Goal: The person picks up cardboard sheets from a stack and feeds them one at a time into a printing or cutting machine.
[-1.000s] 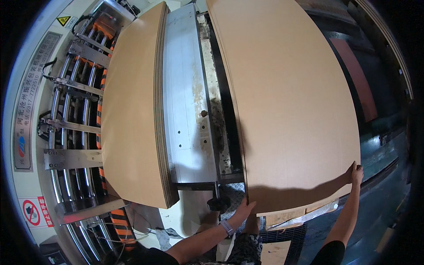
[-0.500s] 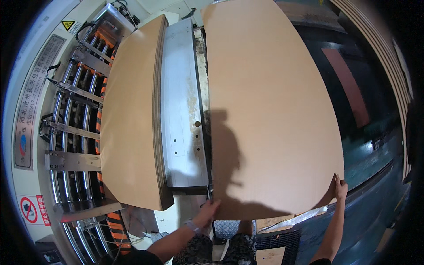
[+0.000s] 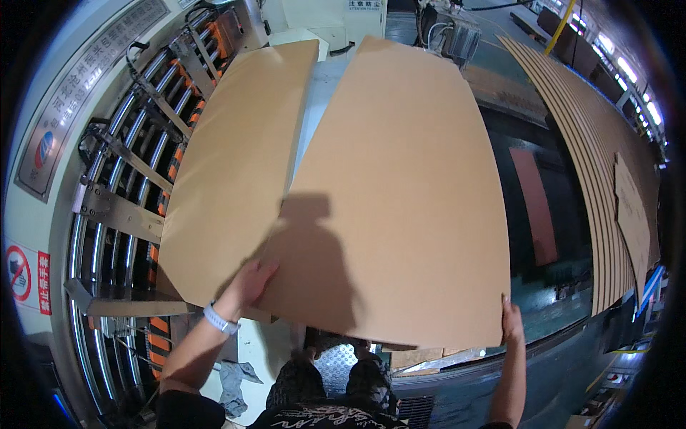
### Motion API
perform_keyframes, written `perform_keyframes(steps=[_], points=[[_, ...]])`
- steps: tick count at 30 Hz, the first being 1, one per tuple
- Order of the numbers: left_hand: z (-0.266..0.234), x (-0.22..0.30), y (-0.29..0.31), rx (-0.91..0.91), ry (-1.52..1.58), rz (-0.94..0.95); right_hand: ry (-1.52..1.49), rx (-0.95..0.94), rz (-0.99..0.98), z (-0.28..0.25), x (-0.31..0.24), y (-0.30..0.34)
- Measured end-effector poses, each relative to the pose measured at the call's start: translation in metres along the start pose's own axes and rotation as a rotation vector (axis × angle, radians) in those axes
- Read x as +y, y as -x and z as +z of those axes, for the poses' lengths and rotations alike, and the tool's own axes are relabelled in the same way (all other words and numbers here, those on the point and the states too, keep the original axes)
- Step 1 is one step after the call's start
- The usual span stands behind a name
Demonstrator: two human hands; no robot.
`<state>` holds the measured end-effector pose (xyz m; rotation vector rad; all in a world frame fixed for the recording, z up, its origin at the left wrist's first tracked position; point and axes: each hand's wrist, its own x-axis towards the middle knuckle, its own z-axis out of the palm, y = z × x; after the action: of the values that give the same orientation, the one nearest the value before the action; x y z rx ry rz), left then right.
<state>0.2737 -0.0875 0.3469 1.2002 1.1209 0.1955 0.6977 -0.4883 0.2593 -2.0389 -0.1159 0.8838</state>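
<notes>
A large flat brown cardboard sheet (image 3: pixel 407 186) spans the middle, its near-left part overlapping a stack of cardboard sheets (image 3: pixel 229 150) to the left. My left hand (image 3: pixel 251 282), with a pale band on the wrist, grips the sheet's left edge near the close corner. Its fingertips are partly hidden. At the near right corner, my right hand (image 3: pixel 511 322) holds the edge with the thumb up top and the other fingers out of sight beneath. A dark shadow falls across the sheet between the hands.
Left of the stack stands a machine with metal rollers (image 3: pixel 118 247), flat metal arms (image 3: pixel 121 207) and orange-black striped strips. At right, a reddish strip (image 3: pixel 534 207) lies on a dark surface, beyond it a tall pile of cardboard (image 3: pixel 572 164). A grey cloth (image 3: pixel 236 386) lies near my legs.
Both hands have carried the cardboard sheet leftward, so it now covers most of the pale metal surface and overlaps the left stack. My view has tilted up, showing more of the far room.
</notes>
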Motion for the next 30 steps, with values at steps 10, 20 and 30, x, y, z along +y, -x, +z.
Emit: perform_keyframes(steps=[10, 20, 30], points=[[-0.035, 0.083, -0.005, -0.024, 0.316, 0.104, 0.256, 0.107, -0.143, 0.002, -0.275, -0.009], [-0.022, 0.105, 0.005, -0.105, 0.372, 0.06, 0.386, 0.013, -0.19, -0.025, -0.228, -0.041], [-0.008, 0.07, 0.032, -0.006, 0.295, -0.113, 0.379, -0.094, -0.191, -0.006, -0.168, -0.047]])
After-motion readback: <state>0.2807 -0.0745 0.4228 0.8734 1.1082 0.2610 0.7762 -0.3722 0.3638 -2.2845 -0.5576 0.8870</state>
